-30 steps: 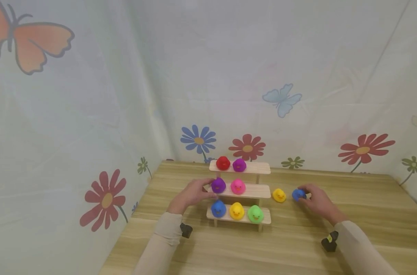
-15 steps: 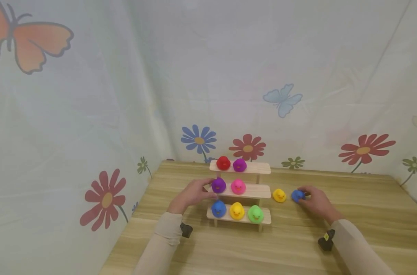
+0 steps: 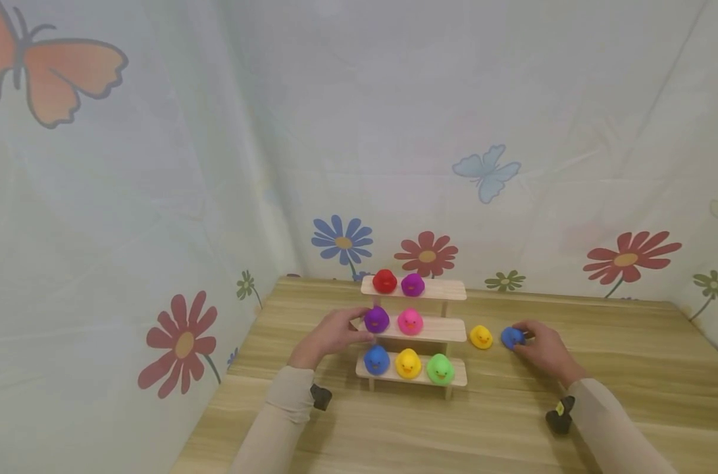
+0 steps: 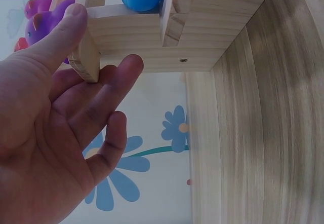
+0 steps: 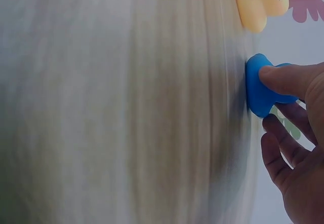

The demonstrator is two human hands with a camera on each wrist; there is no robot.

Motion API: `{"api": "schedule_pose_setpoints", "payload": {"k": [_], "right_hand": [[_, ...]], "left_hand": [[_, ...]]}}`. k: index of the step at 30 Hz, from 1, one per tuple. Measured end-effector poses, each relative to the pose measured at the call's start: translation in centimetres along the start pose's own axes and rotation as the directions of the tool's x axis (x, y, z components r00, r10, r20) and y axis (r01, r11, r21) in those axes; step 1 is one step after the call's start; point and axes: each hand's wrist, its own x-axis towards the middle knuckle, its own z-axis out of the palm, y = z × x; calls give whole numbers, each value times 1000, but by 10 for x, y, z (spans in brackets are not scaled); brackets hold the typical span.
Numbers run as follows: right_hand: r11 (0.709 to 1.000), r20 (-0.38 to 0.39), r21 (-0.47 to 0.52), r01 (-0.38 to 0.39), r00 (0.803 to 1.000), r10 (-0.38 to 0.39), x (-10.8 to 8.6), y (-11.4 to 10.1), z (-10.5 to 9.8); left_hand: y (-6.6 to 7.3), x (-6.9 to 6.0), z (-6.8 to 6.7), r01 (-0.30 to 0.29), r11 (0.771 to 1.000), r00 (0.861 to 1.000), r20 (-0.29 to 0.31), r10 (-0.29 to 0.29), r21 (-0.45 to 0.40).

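A three-tier wooden shelf (image 3: 444,328) stands on the table. My left hand (image 3: 333,332) grips the left end of its middle board, thumb by a purple rubber duck (image 3: 376,320) and fingers around the board's end in the left wrist view. A pink duck (image 3: 410,322) sits beside the purple one. Right of the shelf, my right hand (image 3: 547,349) pinches a blue rubber duck (image 5: 257,89) that is at the tabletop. Between that duck and the shelf sits a loose yellow duck (image 3: 481,337).
The top board bears a red duck (image 3: 385,282) and a magenta duck (image 3: 412,285). On the bottom board are a blue duck (image 3: 376,361), a yellow duck (image 3: 408,364) and a green duck (image 3: 440,370). A flowered curtain (image 3: 382,131) hangs behind the wooden table (image 3: 441,434).
My right hand and the blue duck have shifted slightly left, towards the loose yellow duck. My left hand stays on the shelf.
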Motion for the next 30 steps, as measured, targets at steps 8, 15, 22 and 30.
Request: {"api": "schedule_pose_setpoints", "payload": {"k": [8, 15, 22, 30], "right_hand": [[1000, 7, -5, -12, 1000, 12, 1, -1, 1], [1000, 15, -1, -10, 1000, 10, 0, 0, 2], [1000, 7, -7, 13, 1000, -13, -2, 0, -1], [999, 10, -23, 34, 999, -34, -6, -11, -8]], "left_hand": [[0, 1, 0, 18, 1000, 1000, -4, -18, 10], [0, 1, 1, 21, 1000, 1000, 0, -21, 17], [0, 0, 0, 8, 1000, 1000, -6, -8, 9], [2, -1, 0, 27, 1000, 1000, -2, -27, 2]]}}
